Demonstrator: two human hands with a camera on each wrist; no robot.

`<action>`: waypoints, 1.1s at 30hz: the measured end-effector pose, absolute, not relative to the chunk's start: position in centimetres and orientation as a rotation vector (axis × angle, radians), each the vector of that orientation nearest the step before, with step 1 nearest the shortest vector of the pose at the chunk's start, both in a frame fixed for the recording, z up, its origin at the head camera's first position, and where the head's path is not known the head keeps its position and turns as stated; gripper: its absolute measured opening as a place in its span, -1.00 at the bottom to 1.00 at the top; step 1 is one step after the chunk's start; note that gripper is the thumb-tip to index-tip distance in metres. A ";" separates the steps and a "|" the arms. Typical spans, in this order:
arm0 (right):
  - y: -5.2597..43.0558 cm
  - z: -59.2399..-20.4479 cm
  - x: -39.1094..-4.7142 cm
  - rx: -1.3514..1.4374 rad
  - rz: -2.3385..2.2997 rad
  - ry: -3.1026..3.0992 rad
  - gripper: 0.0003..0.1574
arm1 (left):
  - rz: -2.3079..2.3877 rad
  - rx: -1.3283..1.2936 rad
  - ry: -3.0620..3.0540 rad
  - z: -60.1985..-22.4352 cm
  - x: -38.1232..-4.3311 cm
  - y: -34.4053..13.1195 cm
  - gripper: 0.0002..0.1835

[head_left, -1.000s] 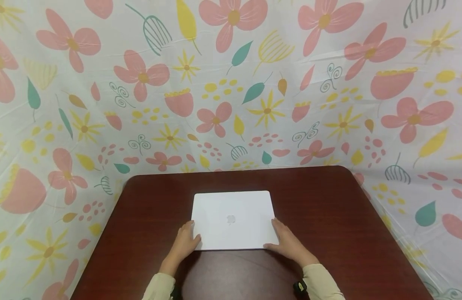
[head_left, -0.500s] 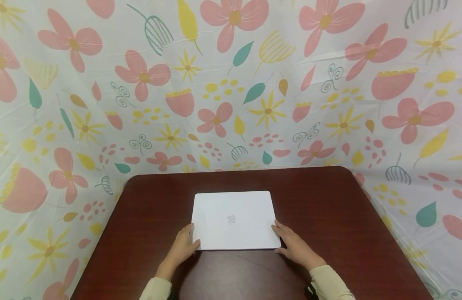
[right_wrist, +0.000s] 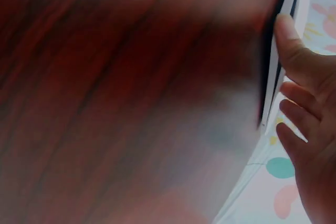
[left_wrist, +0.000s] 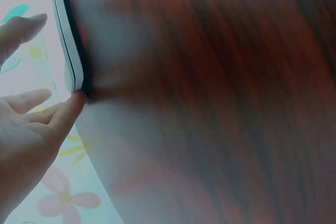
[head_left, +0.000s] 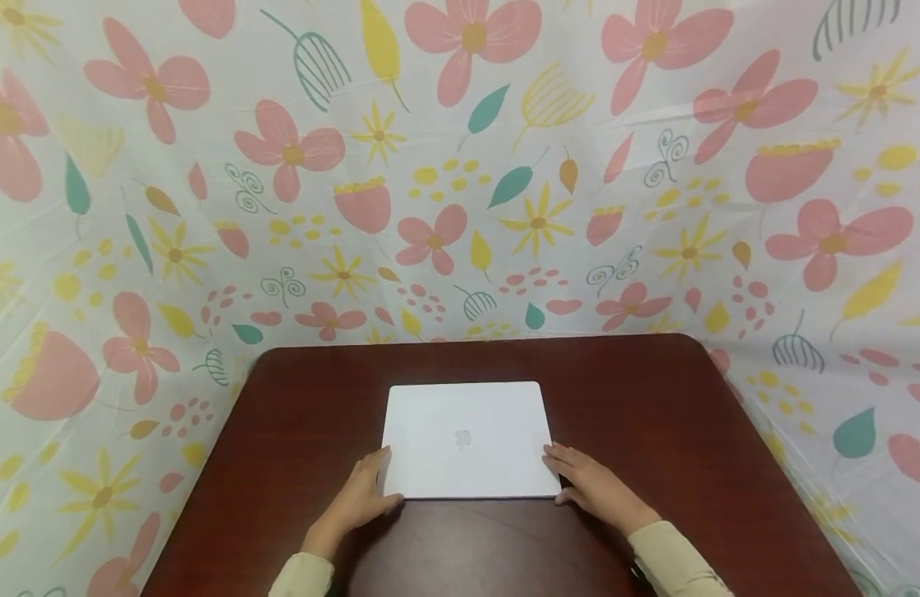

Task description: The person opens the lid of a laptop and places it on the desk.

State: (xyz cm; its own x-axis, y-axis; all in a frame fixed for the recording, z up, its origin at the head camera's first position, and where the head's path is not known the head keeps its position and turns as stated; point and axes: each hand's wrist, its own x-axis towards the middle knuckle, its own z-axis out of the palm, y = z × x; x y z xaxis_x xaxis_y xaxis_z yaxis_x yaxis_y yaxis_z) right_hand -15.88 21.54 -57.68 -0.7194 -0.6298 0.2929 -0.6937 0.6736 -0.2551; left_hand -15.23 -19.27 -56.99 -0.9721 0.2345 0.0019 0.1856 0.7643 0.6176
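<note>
A closed silver laptop point(head_left: 467, 414) with an apple-shaped logo lies flat on the dark reddish-brown table. My left hand point(head_left: 355, 495) is at its front-left corner, fingers along the left side and thumb by the corner. In the left wrist view, a fingertip point(left_wrist: 77, 99) of it meets the laptop's rounded corner while another digit stands apart from the edge. At the opposite corner, my right hand point(head_left: 596, 489) lays its fairly straight fingers over the right side. The right wrist view shows that hand's thumb point(right_wrist: 289, 35) against the laptop's thin edge.
Brown table top point(head_left: 639, 390) surrounds the laptop, its rounded far edge meeting a floral fabric backdrop point(head_left: 430, 182). This cloth also hangs along both sides. Beige sleeves point(head_left: 680, 560) cover both forearms.
My right thumb has slid off the lid outward to the front-right corner, and the right hand has moved a little right. My left thumb has come down to the front-left corner. The laptop stays in place.
</note>
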 end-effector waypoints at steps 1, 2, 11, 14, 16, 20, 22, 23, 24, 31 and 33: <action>21.5 -57.8 -15.9 1.093 0.521 -2.680 -0.22 | 1.004 0.347 2.868 -56.9 -15.2 -19.4 -0.10; 21.5 -57.8 -15.9 1.103 0.516 -2.658 -0.24 | 1.018 0.350 2.855 -56.8 -15.2 -19.5 -0.09; 21.1 -58.2 -15.1 1.080 0.421 -2.604 -0.37 | 1.058 0.428 2.836 -57.6 -14.8 -20.7 0.01; 21.0 -57.9 -14.9 1.078 0.401 -2.576 -0.39 | 1.066 0.446 2.855 -57.9 -14.6 -20.8 -0.02; 20.9 -57.6 -14.8 1.078 0.402 -2.562 -0.42 | 1.080 0.472 2.884 -58.0 -14.5 -20.8 -0.07; 20.9 -57.2 -14.7 1.070 0.404 -2.539 -0.56 | 1.084 0.488 2.969 -58.2 -14.4 -20.6 -0.16; 20.9 -57.2 -14.7 1.064 0.403 -2.527 -0.40 | 1.089 0.470 3.007 -58.4 -14.4 -20.3 -0.18; 20.9 -57.2 -14.7 1.060 0.403 -2.519 -0.31 | 1.094 0.452 3.020 -58.5 -14.4 -20.2 -0.18; 20.9 -57.1 -14.7 1.058 0.405 -2.513 -0.30 | 1.105 0.432 3.035 -58.6 -14.4 -20.1 -0.18; 21.0 -57.0 -14.7 1.054 0.402 -2.487 -0.27 | 1.149 0.336 3.125 -59.1 -14.6 -19.3 -0.34; 21.0 -57.0 -14.7 1.051 0.390 -2.494 -0.28 | 1.140 0.332 3.132 -59.1 -14.7 -19.2 -0.45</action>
State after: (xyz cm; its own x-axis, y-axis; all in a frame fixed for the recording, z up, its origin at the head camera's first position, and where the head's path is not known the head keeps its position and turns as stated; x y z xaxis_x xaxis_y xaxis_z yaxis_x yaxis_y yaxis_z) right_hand -14.67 21.04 -56.96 -0.6350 -0.6161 0.4661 -0.7290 0.6775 -0.0977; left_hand -14.71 -19.20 -59.13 -0.9590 0.1129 0.2601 0.2536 0.7515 0.6090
